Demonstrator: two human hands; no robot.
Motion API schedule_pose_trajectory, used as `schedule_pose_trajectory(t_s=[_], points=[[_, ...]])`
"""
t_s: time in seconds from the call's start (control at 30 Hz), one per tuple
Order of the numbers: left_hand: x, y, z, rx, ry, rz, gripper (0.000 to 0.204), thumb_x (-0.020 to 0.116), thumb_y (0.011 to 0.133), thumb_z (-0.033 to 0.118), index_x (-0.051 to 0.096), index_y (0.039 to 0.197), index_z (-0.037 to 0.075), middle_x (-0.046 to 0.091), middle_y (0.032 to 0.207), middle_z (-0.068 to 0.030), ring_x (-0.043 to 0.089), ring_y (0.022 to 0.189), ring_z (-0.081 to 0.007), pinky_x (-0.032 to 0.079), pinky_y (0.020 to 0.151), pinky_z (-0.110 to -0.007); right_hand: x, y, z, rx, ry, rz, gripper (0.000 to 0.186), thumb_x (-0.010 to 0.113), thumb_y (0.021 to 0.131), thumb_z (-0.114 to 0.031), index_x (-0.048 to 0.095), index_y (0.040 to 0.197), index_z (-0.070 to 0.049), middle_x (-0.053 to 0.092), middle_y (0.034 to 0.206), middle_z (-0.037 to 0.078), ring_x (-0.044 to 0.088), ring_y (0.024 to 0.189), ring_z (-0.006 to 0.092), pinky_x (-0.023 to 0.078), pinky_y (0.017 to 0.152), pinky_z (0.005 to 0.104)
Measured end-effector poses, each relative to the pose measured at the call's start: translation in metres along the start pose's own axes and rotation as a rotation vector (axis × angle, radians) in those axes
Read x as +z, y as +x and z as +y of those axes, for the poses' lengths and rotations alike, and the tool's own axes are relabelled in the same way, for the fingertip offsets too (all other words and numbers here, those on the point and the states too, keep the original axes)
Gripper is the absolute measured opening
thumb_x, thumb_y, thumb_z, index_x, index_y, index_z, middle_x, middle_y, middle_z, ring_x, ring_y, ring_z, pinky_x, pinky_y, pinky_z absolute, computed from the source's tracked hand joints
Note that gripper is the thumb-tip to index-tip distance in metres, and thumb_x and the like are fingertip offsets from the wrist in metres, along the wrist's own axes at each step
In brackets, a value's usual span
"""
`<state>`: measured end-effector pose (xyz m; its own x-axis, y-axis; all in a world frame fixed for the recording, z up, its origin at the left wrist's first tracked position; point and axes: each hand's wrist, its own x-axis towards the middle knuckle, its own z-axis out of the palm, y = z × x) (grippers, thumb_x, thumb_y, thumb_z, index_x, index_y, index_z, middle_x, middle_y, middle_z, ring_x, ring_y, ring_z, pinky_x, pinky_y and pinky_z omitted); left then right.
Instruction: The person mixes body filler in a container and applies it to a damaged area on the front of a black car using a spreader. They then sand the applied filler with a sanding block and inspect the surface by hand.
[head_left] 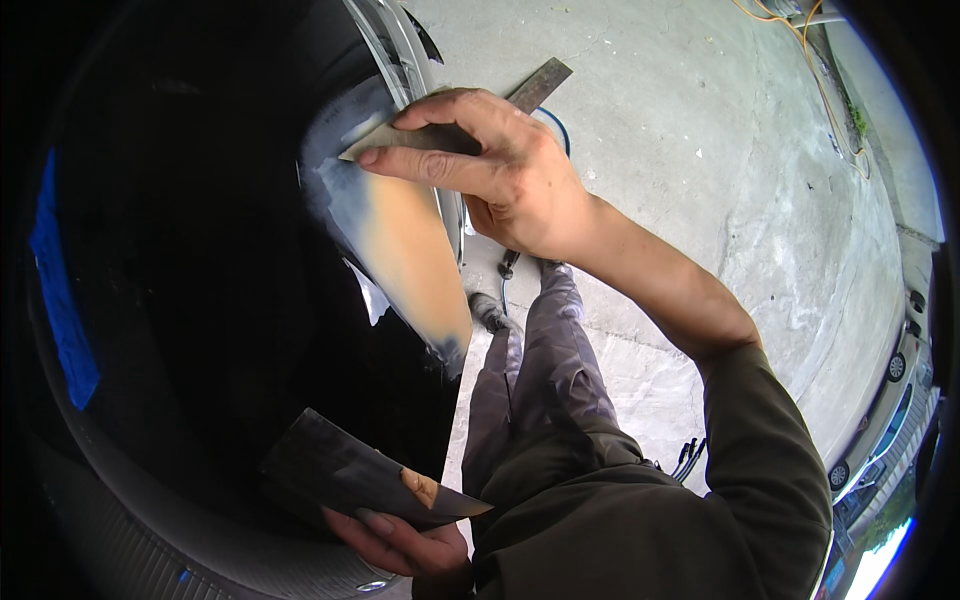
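In my right hand [525, 175] is a thin grey putty spreader [425, 138], pinched between thumb and fingers. Its tip lies at the dark car panel's filler patch, near the upper end; whether it touches is hard to tell. A flat grey-brown strip [545, 82] sticks out past my knuckles, apparently part of the same spreader. The filler patch [405, 235] is tan, with a sanded blue-grey border. Low in the picture my left hand [405, 545] grips a dark flat plate [335, 465] by its edge. A small tan dab of filler [420, 488] sits on the plate.
Blue masking tape [60, 290] runs along the dark bodywork at far left. Concrete floor [690, 120] spreads to the right, with an orange cord [815, 70] at the top. My legs [540, 370] stand close beside the panel. A parked car [895, 410] shows at far right.
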<state>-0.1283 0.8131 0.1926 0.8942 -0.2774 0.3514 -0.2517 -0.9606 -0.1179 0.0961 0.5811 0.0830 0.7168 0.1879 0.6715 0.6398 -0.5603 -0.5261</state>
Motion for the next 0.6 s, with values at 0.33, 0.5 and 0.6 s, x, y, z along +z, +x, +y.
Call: schedule_pose_trajectory(t_s=[0.33,0.5,0.6], points=[[0.005,-0.007,-0.003,0.010,-0.008,0.004,0.049,0.044,0.110,0.003,0.026,0.155,-0.003,0.035,0.151,-0.0424,0.065,0.123,-0.0480,0.065,0.100,-0.044,0.018,0.010,0.008,-0.047,-0.069,0.054,0.051,0.086,0.079,-0.007,0.079,0.126,-0.026,0.069,0.119,0.004,0.069,0.107,0.0203,0.062,0.076,0.0287],[-0.001,-0.018,-0.002,-0.521,-0.473,-0.136,0.065,0.057,0.103,-0.005,0.026,0.160,0.005,0.038,0.154,-0.0368,0.060,0.131,-0.0474,0.063,0.102,-0.046,0.017,-0.002,0.005,-0.018,-0.087,0.048,0.052,0.087,0.078,-0.009,0.079,0.127,-0.026,0.067,0.120,0.005,0.067,0.108,0.0218,0.061,0.082,0.0321],[0.002,-0.027,0.002,-0.210,-0.226,-0.136,0.065,0.058,0.102,-0.006,0.027,0.158,0.004,0.039,0.154,-0.0367,0.060,0.131,-0.0469,0.063,0.102,-0.046,0.018,-0.024,-0.006,0.018,-0.073,0.043,0.054,0.087,0.077,-0.010,0.079,0.128,-0.026,0.066,0.120,0.005,0.066,0.110,0.0236,0.060,0.086,0.0337]])
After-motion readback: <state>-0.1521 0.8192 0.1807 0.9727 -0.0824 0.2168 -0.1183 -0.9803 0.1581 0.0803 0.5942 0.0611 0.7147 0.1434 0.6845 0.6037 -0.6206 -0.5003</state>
